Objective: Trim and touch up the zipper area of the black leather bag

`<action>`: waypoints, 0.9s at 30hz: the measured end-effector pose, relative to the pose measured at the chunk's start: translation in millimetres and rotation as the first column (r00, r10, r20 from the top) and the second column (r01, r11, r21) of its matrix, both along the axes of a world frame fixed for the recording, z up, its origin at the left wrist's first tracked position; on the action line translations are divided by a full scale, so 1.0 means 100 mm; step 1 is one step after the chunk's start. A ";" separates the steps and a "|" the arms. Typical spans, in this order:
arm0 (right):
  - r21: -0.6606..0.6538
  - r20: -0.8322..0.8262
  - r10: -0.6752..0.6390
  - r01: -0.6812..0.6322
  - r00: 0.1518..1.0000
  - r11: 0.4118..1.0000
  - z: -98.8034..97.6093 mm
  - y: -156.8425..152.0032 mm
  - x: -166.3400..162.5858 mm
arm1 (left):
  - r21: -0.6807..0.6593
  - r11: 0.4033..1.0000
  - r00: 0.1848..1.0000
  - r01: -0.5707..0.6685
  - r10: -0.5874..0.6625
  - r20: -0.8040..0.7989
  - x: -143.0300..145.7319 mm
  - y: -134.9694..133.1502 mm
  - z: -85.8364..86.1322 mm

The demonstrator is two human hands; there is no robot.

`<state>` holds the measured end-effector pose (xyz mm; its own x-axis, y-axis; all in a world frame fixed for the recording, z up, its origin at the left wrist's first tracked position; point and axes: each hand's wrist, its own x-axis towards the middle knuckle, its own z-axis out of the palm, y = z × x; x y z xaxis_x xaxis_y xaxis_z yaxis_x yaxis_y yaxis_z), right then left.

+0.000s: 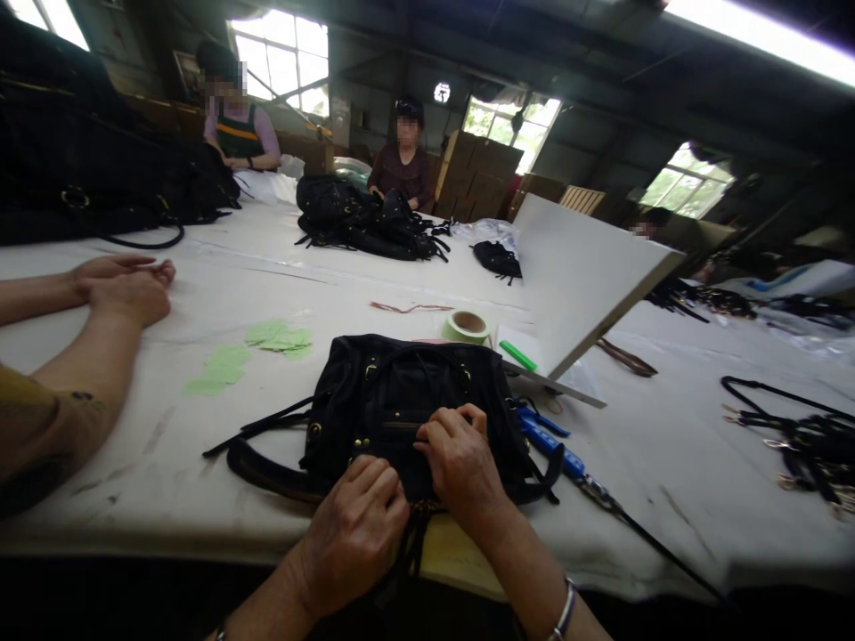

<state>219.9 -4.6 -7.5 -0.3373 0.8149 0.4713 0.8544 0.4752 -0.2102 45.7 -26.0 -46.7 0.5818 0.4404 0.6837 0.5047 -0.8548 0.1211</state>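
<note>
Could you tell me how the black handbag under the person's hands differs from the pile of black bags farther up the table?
The black handbag lies alone at the near table edge, while the pile of black bags is heaped far up the table. The left hand and right hand rest on the handbag; no hand visibly touches the pile. The handbag's brass studs show clearly; the pile's details are too small to tell. Both are black with loose straps.

A black bag (401,401) with small gold studs and long black straps is laid flat on the white table, low in the middle of the frame.
</note>
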 end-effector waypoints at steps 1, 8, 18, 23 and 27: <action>0.005 0.021 -0.010 0.010 1.000 1.000 0.00 0.00 -0.02 | 0.002 1.000 1.000 0.009 -0.009 0.011 0.00 0.00 -0.01; 0.009 -0.009 -0.021 0.021 1.000 1.000 0.00 -0.03 -0.07 | -0.010 1.000 1.000 0.015 -0.015 0.015 -0.02 0.05 -0.01; 0.127 0.137 -0.473 0.458 0.870 0.880 0.46 0.41 0.99 | -0.268 0.963 1.000 0.000 0.004 0.015 -0.08 -0.01 0.24; 0.119 0.228 -0.533 0.520 0.815 0.846 0.36 0.70 1.32 | -0.258 0.946 0.978 -0.197 0.207 0.012 0.01 0.14 0.32; 0.146 0.204 -0.562 0.542 0.802 0.827 0.31 0.81 1.35 | -0.133 0.929 0.938 -0.345 0.338 -0.076 0.17 0.28 0.25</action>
<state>355.1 76.9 23.5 0.0533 0.8603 0.5069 0.9956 -0.0853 0.0400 62.7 1.6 -22.1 0.4116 0.7091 0.5726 0.7717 -0.6053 0.1950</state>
